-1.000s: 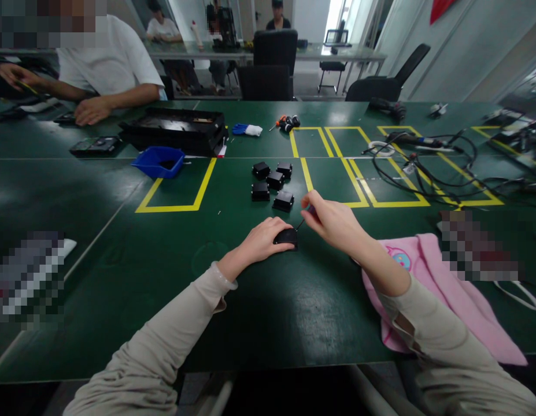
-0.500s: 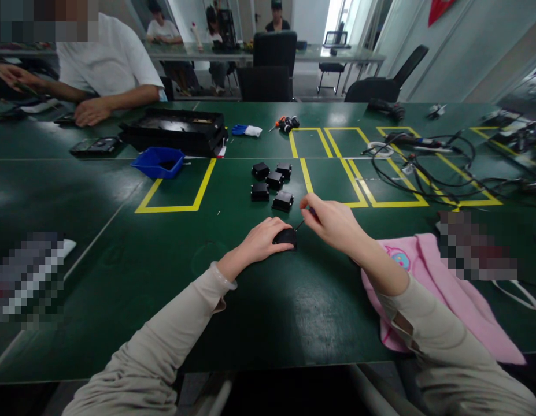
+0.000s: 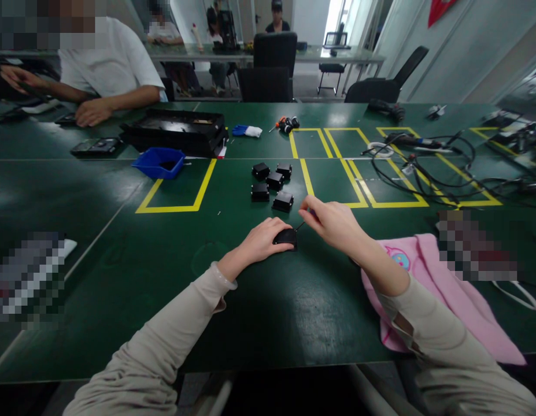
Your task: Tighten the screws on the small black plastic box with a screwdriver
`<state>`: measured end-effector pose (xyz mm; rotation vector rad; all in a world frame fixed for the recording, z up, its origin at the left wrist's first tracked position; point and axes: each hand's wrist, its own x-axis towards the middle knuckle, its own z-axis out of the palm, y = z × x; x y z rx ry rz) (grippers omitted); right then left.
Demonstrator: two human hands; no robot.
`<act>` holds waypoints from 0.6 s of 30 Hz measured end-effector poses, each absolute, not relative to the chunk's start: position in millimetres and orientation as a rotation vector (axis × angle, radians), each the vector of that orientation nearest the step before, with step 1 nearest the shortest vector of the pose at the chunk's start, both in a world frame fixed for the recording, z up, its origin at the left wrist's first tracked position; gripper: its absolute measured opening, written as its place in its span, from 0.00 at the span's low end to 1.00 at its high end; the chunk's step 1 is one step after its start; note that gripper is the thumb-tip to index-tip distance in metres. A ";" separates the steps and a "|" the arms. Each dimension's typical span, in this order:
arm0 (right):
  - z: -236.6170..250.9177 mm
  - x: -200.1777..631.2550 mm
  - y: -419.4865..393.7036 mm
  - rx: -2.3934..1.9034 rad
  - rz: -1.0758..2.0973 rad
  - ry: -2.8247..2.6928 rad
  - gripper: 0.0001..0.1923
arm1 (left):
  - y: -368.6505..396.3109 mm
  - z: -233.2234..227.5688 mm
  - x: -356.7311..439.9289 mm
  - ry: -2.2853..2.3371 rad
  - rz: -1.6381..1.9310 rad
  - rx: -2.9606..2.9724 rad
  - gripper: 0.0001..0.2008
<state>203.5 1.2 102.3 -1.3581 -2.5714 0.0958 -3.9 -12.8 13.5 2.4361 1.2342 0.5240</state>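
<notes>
1. My left hand (image 3: 261, 241) lies flat over the black box (image 3: 287, 237) in front of me, fingers curled down on its top and near side, pinning it to the green surface (image 3: 120, 260); over the last second it has not shifted at all

2. My right hand (image 3: 332, 222) is pinched shut on a thin driver (image 3: 300, 225), thumb and fingers together round the handle, most of which is hidden in my grip; the dark shaft slants down to the box's right edge

3. What has changed: the right hand has crept a little toward the box and its fingers have rolled slightly round the handle, while the tip stays at the same spot on the box

4. I read that as turning a screw at that edge, not moving on to another; the screw itself is too small to see

5. The box has not moved: it sits on the surface just on my side of the five other boxes (image 3: 274, 180), apart from them

6. Right of the box lies the pink cloth (image 3: 428, 271), under my right forearm; far left of the box, beyond the cluster, stands the blue bin (image 3: 158, 162), untouched

7. A person in a white shirt (image 3: 107, 63) sits at the far left, well apart from the box, hands on that end of the surface
</notes>
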 end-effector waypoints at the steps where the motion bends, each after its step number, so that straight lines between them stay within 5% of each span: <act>1: 102.2 203.5 1.1 -1.354 0.102 -2.568 0.16 | -12.8 13.4 -3.9 1.234 0.525 2.437 0.21; 18: 103.0 203.6 0.3 -1.297 0.183 -2.568 0.15 | -12.0 11.1 -3.9 1.222 0.555 2.452 0.20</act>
